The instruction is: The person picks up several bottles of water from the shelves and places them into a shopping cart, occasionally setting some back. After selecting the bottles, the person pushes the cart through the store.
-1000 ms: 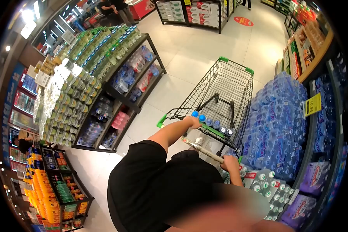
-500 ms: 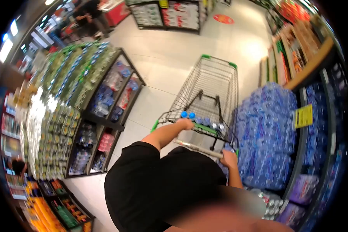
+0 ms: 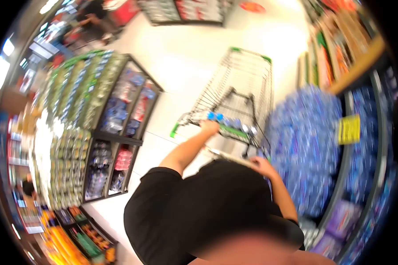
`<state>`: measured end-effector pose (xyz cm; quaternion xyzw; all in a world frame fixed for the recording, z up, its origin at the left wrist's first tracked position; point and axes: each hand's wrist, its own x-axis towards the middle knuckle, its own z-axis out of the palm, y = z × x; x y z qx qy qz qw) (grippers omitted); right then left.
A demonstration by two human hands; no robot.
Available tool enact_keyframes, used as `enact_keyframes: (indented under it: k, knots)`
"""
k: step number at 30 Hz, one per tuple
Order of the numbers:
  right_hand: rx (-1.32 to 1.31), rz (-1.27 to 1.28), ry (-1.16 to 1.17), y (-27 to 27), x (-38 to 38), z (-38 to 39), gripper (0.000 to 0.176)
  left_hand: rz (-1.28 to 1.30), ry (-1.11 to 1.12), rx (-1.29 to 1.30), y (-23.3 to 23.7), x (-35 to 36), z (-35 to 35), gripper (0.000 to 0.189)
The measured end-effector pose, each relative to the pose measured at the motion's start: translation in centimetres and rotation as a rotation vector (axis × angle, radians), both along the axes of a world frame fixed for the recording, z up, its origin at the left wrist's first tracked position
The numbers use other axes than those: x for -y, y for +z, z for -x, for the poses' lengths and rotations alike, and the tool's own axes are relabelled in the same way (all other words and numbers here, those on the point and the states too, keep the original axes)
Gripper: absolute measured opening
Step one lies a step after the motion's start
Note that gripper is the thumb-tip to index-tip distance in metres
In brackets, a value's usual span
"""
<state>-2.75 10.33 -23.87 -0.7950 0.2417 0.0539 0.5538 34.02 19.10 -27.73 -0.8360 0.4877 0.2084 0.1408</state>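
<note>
The wire shopping cart [image 3: 245, 81] with green corner pieces stands ahead of me. Several bottles [image 3: 227, 122] are lined up at its near end, two with bright blue caps. My left hand [image 3: 211, 128] reaches over the near rim, right beside the blue-capped bottles, with its fingers closed; blur hides what they hold. Lower down, my right hand [image 3: 263, 167] is wrapped round the right end of the cart's pale push handle [image 3: 232, 157]. My black shirt covers part of the view below the handle.
Shrink-wrapped blue water bottles [image 3: 303, 145] are stacked close on the right, by shelving with a yellow sign [image 3: 349, 130]. A bottle display [image 3: 68, 154] with dark shelves stands left. Another display [image 3: 185, 11] is ahead. A person [image 3: 93, 20] is at far left.
The cart and both hands sit slightly higher in view, and the far display has slid up toward the top edge. My left hand stays by the bottles, my right on the handle.
</note>
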Motion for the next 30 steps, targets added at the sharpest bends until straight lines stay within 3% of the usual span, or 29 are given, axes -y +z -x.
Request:
enact_keyframes:
  k: [1, 2, 4, 7, 8, 11, 13, 15, 17, 20, 23, 25, 27, 30]
  knots:
    - [0.061, -0.070, -0.060, 2.2, 1.3, 0.9, 0.038, 0.007, 0.069, -0.030, 0.5, 0.8, 0.8, 0.027]
    - [0.162, 0.041, -0.173, 2.5, 2.8, 2.4, 0.033, 0.186, 0.129, 0.077, -0.1, 1.0, 2.4, 0.025]
    - [0.116, 0.162, -0.454, 6.6, 6.9, 6.6, 0.024, 0.331, -0.023, -0.064, -0.8, 0.6, 3.8, 0.018]
    - [0.193, 0.628, -0.842, 10.2, 15.8, 17.3, 0.017, 0.405, 0.183, -0.271, 2.1, 0.3, 6.2, 0.027]
    - [0.210, 0.821, -0.963, 11.6, 18.2, 21.3, 0.020, 0.479, 0.243, -0.339, 2.0, 0.0, 6.9, 0.038]
    - [0.139, 1.258, -1.350, 15.5, 22.8, 32.0, 0.026, 0.613, 0.274, -0.398, 4.7, 0.3, 9.7, 0.048]
    - [0.050, 1.516, -1.517, 16.3, 24.5, 37.3, 0.024, 0.545, 0.236, -0.366, 5.2, 1.0, 11.0, 0.050]
    - [-0.156, 1.769, -1.572, 17.1, 25.4, 41.1, 0.030, 0.559, 0.201, -0.328, 4.3, 1.4, 12.0, 0.045]
    - [-0.384, 1.951, -1.587, 18.3, 25.4, 42.8, 0.047, 0.592, 0.209, -0.286, 3.7, 2.0, 13.1, 0.039]
    - [-0.539, 2.163, -1.722, 17.9, 28.0, 45.9, 0.066, 0.542, 0.203, -0.252, 3.5, 3.0, 14.0, 0.037]
    - [-0.973, 1.806, -2.003, 17.0, 29.9, 46.6, 0.084, 0.552, 0.194, -0.254, 2.9, 3.3, 13.9, 0.037]
    - [-0.744, 2.129, -1.817, 17.5, 29.9, 49.1, 0.080, 0.575, 0.186, -0.295, 3.3, 3.2, 13.4, 0.037]
    - [-0.681, 2.347, -1.597, 17.7, 29.9, 52.6, 0.075, 0.567, 0.174, -0.289, 3.4, 3.2, 13.1, 0.036]
    - [-0.673, 2.324, -1.590, 18.2, 30.7, 54.8, 0.074, 0.565, 0.182, -0.311, 3.5, 3.4, 12.7, 0.036]
